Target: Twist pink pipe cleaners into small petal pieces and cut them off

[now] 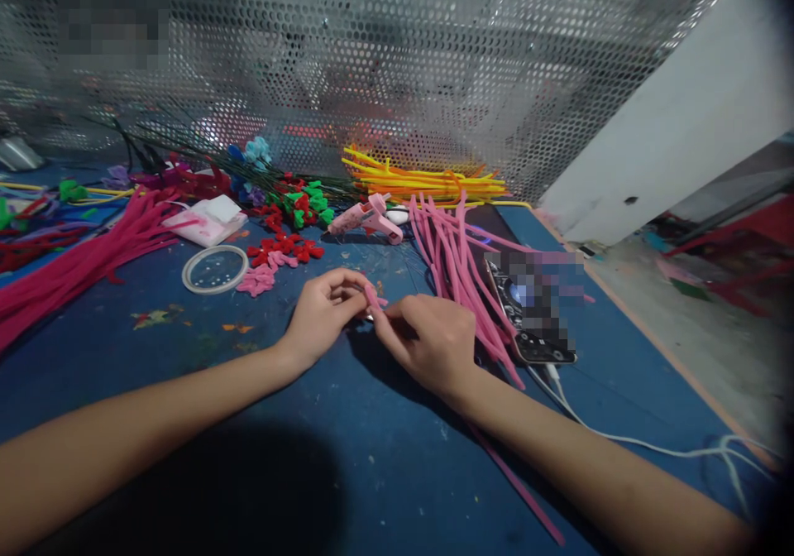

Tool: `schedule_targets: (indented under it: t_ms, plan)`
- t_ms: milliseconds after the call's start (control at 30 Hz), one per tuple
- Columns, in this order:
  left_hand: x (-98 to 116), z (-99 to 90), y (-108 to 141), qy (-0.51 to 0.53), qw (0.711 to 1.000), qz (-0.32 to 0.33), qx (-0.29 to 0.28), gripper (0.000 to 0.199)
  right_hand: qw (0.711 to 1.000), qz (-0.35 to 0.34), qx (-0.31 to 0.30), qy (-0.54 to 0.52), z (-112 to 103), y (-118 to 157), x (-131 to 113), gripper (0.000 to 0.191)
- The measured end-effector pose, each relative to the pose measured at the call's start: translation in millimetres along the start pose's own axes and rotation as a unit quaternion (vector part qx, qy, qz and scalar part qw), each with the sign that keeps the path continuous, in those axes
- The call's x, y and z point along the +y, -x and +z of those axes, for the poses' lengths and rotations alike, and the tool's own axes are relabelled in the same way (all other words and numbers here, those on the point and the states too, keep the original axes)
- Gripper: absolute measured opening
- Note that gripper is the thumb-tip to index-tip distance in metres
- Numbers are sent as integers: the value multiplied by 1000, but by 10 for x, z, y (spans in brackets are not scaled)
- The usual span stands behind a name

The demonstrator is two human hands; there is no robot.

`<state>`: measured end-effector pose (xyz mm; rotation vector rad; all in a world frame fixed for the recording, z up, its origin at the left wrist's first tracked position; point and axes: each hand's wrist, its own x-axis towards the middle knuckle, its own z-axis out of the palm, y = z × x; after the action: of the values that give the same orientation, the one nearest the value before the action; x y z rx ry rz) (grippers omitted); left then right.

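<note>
Between my two hands, above the middle of the blue table (248,407), is a short pink fuzzy stem piece (373,296). My left hand (328,312) pinches it from the left, fingers curled. My right hand (431,337) is closed at its right side, thumb and forefinger meeting at the piece. A small shiny bit shows under the fingertips, too small to name. Long pink fuzzy stems (450,258) lie behind and right of my right hand. Pink flower shapes (257,279) and red flower shapes (285,248) rest beyond my left hand.
A pink glue gun (369,218) lies behind my hands. Yellow stems (428,184) lie by the perforated metal panel (397,68). A phone (530,308) with a white cable (645,448) is at right. A white ring (215,270) and dark pink stems (93,254) are at left.
</note>
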<state>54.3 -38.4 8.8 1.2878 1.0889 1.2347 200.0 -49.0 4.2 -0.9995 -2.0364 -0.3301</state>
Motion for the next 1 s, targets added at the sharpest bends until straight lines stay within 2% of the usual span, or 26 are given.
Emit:
schedule_targets:
  t_ms: [100,200,300,367,500,600,700,800,900,1000]
  plan:
    - [6,-5,-1,18,1000,-9,3,7,999,24,-33,-9,3,13,5,34]
    - [-4,-6,-4,59,998,-18,-6,10,985,123,-78,-90,16,4,17,34]
    - [-31,-10,-12,110,993,-32,-21,13,960,201,-97,-170,22,-30,32,24]
    - [-49,-17,-20,129,990,-42,-33,14,952,204,-97,-204,19,-52,43,19]
    - [-69,-39,-40,132,988,-54,-62,14,955,165,-76,-233,13,-62,62,14]
    - [-74,-53,-56,116,990,-54,-67,14,947,177,-70,-257,28,-45,85,13]
    - [-73,-50,-64,94,993,-50,-48,14,916,240,-81,-311,62,-34,117,14]
    - [-68,-41,-67,88,994,-46,-38,14,862,305,-114,-388,85,-50,148,17]
    - [-76,-53,-84,97,993,-38,-57,15,820,332,-140,-445,77,-90,167,21]
    - [-102,-95,-129,113,988,-36,-100,20,796,333,-167,-477,54,-128,192,22]
